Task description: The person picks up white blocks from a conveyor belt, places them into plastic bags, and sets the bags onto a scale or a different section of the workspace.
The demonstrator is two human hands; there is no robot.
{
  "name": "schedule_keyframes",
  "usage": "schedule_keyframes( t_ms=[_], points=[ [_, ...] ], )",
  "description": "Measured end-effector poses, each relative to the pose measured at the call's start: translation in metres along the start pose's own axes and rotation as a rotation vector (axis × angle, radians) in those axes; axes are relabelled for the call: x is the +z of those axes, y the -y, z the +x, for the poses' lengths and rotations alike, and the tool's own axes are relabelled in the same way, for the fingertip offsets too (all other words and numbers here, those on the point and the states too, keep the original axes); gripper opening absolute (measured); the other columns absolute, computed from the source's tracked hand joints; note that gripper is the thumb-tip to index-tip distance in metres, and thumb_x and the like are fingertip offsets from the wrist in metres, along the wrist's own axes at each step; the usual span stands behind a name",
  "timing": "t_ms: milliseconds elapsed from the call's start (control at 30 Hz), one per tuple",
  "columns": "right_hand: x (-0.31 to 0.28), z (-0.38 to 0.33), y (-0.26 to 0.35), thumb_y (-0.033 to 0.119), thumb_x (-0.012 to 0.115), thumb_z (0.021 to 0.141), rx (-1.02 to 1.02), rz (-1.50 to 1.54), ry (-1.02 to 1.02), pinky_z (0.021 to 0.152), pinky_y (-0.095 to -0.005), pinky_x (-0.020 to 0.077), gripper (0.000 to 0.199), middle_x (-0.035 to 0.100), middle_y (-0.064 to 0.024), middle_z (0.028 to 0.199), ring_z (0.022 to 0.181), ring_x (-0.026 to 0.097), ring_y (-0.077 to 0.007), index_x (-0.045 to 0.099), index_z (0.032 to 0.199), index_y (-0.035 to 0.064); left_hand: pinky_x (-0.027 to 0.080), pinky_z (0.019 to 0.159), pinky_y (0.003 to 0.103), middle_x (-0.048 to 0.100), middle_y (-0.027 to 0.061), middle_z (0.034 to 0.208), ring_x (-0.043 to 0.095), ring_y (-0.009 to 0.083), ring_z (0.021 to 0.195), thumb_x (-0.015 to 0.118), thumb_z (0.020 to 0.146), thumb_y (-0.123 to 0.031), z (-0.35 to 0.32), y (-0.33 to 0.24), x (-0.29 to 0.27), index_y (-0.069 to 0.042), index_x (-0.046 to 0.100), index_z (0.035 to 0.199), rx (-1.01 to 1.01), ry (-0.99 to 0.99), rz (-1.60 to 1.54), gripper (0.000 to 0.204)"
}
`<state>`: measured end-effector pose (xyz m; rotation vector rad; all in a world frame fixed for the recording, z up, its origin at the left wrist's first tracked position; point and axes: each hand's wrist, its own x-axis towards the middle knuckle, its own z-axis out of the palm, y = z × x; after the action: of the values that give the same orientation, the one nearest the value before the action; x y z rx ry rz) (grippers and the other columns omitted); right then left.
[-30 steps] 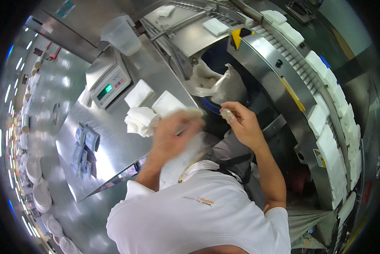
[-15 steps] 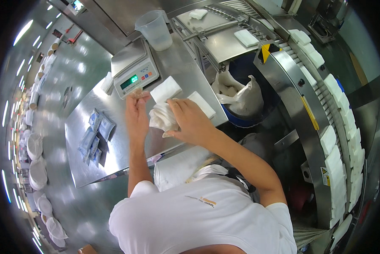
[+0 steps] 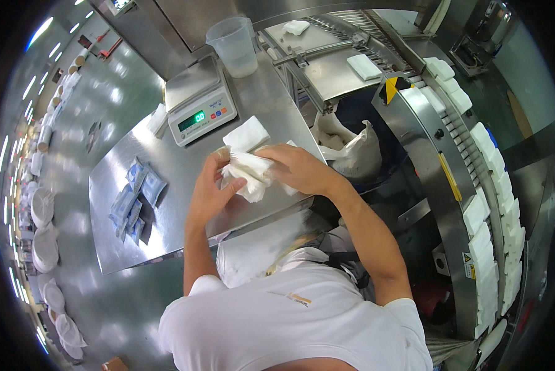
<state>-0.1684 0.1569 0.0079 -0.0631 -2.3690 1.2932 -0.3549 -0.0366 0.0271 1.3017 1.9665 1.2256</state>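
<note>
White tissue wad (image 3: pixel 248 173) sits bunched between both my hands, just above the steel bench (image 3: pixel 166 235). My left hand (image 3: pixel 211 191) curls its grip closed around the wad's near side, fingers tucked under it; my right hand (image 3: pixel 296 168) lies over the top, its grip closed on the same wad. Just beyond my grip a flat folded white pad (image 3: pixel 246 133) touches the wad. Left of my left hand lie blue packets (image 3: pixel 134 196). Farther on stands a scale (image 3: pixel 200 102), then a clear jug (image 3: pixel 234 44). Right of my right hand, white pads ride a curved conveyor (image 3: pixel 494 185).
</note>
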Motion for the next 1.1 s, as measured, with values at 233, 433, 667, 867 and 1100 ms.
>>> schedule_keyframes(
  t_ms=[233,433,667,867,1100],
  points=[
    [0.012,0.009,-0.001,0.006,0.055,0.097,0.380,0.310,-0.253,0.083,-0.0317,0.0522,0.032,0.073,-0.0132,0.107,0.093,0.064,-0.0117,0.066,0.127,0.0019,0.044,0.112,0.038,0.058,0.0098,0.139,0.056,0.0228,0.130,0.088,0.073,-0.010,0.009,0.001,0.003,-0.003,0.043,0.151,-0.026,0.136,-0.105,0.091],
    [0.031,0.026,0.001,0.016,0.060,0.098,0.207,0.330,-0.485,0.080,-0.0339,0.0527,0.031,0.071,-0.0143,0.103,0.091,0.066,-0.0180,0.066,0.125,0.0015,0.056,0.088,0.038,0.062,0.0174,0.118,0.064,0.0249,0.107,0.084,0.072,0.000,-0.012,-0.002,-0.023,-0.002,0.041,0.151,-0.236,-0.014,0.139,0.091],
    [-0.027,-0.035,0.050,0.010,0.057,0.102,0.287,0.782,-0.548,0.082,-0.0294,0.0530,0.029,0.072,-0.0089,0.108,0.095,0.065,-0.0118,0.065,0.127,-0.0017,0.038,0.118,0.046,0.050,0.0197,0.154,0.047,0.0342,0.144,0.087,0.078,-0.033,0.009,-0.080,0.013,-0.003,0.037,0.157,0.203,-0.027,0.233,0.098],
    [-0.038,-0.134,0.071,0.012,0.060,0.105,0.134,0.794,-0.862,0.090,-0.0271,0.0509,0.028,0.068,-0.0045,0.113,0.103,0.062,-0.0089,0.062,0.130,-0.0011,0.040,0.117,0.046,0.051,0.0227,0.150,0.053,0.0349,0.137,0.061,0.102,-0.046,0.017,-0.113,0.157,0.005,0.037,0.154,0.212,0.252,-0.775,0.076],
    [-0.020,-0.270,0.130,0.005,0.059,0.100,0.302,0.178,-1.413,0.100,-0.0318,0.0519,0.036,0.064,-0.0121,0.125,0.117,0.063,-0.0176,0.056,0.135,0.0010,0.053,0.102,0.039,0.063,0.0199,0.134,0.065,0.0271,0.119,0.065,0.105,-0.030,-0.018,-0.169,0.293,0.008,0.048,0.144,-0.023,0.792,-0.844,0.057]
  ],
)
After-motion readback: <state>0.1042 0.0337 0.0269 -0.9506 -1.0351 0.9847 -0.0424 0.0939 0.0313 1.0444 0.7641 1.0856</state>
